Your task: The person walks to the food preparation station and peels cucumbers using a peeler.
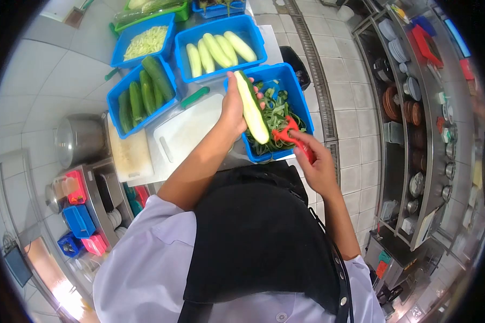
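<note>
My left hand (234, 105) is wrapped round a partly peeled cucumber (251, 110), pale along its front with dark green skin left on one edge. In my right hand (320, 164) is a red peeler (292, 134), its head just right of the cucumber's lower end; whether it touches cannot be made out. Below both lies a blue bin (302, 97) with a heap of green peelings (277, 116). Farther back, a blue tray (258, 40) bears several peeled cucumbers (217, 51). Unpeeled dark green ones (145, 91) fill another blue tray (170, 105) on the left.
A white cutting board (186, 132) lies left of my forearm, with a green-handled knife (195, 97) at its far edge. Another board (126, 156) is beyond it. Pale cut strips (145, 43) fill a back tray. Metal shelves (404, 113) with dishes stand right, across the tiled floor.
</note>
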Demonstrator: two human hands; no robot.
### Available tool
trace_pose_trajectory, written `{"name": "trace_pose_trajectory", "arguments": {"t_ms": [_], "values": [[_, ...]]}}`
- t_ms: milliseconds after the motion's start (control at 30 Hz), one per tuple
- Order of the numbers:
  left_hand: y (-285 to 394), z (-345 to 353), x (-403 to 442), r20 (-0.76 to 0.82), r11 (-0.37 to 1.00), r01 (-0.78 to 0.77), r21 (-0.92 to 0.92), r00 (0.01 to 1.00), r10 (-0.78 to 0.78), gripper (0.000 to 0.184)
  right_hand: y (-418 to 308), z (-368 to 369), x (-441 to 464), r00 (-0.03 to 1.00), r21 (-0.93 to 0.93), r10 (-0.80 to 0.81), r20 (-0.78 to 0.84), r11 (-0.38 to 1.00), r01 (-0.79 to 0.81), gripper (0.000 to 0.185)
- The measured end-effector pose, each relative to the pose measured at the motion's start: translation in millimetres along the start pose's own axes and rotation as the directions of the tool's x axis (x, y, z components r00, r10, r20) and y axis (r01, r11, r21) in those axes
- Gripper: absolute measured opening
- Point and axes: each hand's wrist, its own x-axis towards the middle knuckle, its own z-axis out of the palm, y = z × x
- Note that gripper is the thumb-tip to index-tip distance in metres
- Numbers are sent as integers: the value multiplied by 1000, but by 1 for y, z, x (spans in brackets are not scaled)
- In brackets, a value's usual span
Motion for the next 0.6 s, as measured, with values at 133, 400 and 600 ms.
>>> {"name": "trace_pose_trajectory", "arguments": {"t_ms": [133, 400, 600], "values": [[2, 19, -24, 213, 966, -110, 233, 975, 60, 67, -22, -2, 30, 994, -34, -67, -86, 997, 64, 35], [-8, 38, -45, 215, 924, -146, 352, 974, 72, 70, -59, 5, 68, 980, -182, -191, -64, 967, 177, 30], [3, 19, -35, 319, 895, -165, 415, 947, 27, 69, -59, 9, 64, 972, -269, -222, -71, 943, 196, 30]]}}
